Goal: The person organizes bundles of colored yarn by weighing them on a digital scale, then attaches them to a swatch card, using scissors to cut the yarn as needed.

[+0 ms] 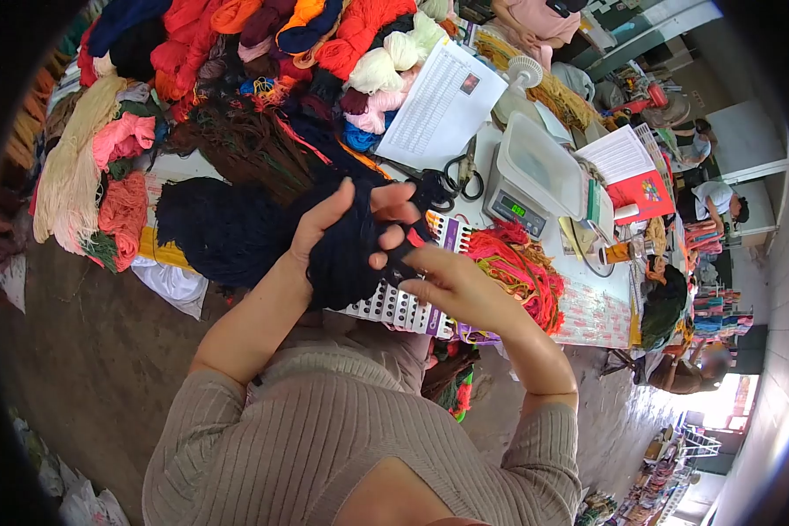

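A thick hank of dark navy yarn (346,254) hangs in front of me over the table edge. My left hand (337,223) is wrapped round it, thumb up and fingers curled over the strands. My right hand (451,285) pinches dark strands at the hank's right side, close to the left fingertips. To the left lies a larger pile of navy yarn (215,230). Beneath my hands is a white card with rows of dark holes and a purple strip (403,307). Right of it sits a bundle of red and multicoloured threads (517,272).
Black-handled scissors (465,178) lie near a digital scale (513,206) bearing a clear plastic tub (543,162). A printed sheet (438,105) rests against heaped coloured yarn (359,35). Pale yarn hanks (70,167) drape over the left edge. Other people are in the background.
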`<control>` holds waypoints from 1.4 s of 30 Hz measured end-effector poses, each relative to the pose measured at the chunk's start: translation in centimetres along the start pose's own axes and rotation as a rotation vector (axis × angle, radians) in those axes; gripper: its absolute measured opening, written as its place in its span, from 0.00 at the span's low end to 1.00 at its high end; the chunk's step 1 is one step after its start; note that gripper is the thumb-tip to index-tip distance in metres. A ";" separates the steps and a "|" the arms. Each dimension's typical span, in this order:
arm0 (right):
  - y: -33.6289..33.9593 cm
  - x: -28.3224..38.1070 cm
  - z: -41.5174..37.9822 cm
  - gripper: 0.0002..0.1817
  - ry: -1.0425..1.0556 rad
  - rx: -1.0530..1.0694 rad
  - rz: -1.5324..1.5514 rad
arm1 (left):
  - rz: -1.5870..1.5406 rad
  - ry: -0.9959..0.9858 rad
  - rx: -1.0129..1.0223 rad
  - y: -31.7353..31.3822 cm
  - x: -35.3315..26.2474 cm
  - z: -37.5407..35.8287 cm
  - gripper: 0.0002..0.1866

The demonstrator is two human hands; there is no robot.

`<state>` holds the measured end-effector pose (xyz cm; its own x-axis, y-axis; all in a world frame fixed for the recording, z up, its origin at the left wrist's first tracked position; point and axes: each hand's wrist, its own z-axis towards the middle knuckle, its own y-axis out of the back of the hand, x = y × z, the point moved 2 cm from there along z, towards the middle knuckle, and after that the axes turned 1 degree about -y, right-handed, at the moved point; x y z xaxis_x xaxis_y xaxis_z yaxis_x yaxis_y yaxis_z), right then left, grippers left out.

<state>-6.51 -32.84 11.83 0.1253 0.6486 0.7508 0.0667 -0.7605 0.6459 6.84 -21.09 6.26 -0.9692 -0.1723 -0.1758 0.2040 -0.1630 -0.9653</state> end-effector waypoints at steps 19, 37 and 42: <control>0.8 2.0 0.9 0.04 0.206 -0.585 -0.128 | 0.531 -0.157 -0.269 -3.4 1.3 0.7 0.20; 0.0 -1.0 0.4 0.07 -0.046 -0.408 0.654 | 0.549 -0.083 -0.216 -3.4 1.6 1.2 0.24; -0.6 -1.2 0.4 0.08 -0.239 -0.352 0.977 | 0.500 -0.067 -0.270 -3.2 1.7 1.1 0.26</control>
<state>-6.30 -33.19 10.52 0.1639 -0.2900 0.9429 -0.4529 -0.8713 -0.1893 4.70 -21.89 9.27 -0.7510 -0.2273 -0.6199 0.5849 0.2063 -0.7844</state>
